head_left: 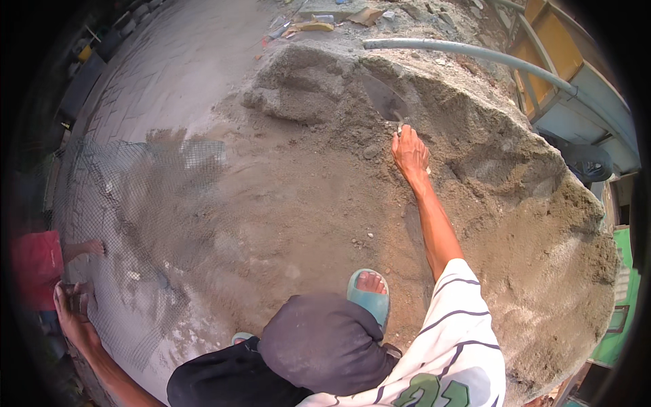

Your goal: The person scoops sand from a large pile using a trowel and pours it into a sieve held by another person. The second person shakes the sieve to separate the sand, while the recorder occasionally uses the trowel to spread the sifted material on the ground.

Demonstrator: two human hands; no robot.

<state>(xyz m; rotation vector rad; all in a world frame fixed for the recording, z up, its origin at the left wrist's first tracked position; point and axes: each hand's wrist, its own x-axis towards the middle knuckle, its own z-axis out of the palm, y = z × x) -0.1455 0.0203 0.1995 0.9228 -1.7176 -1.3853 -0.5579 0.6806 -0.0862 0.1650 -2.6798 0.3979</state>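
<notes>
My right hand (411, 150) is closed round the handle of a trowel (385, 98). The trowel's grey, pointed blade lies against the face of a large sand heap (319, 85), partly sunk in it. At the far left my left hand (74, 317) has its fingers curled round a dark piece at the near left edge of a wire mesh screen (163, 183). The picture's dark rim blurs that grip. The screen slopes over the ground, with sand under and around its right side.
Another person in red clothing (37, 268) is at the left edge, a bare limb beside the mesh. A grey pipe (461, 49) crosses above the heap. Paving (169, 61) runs away at the far left. My foot in a teal sandal (368, 298) stands on the sand.
</notes>
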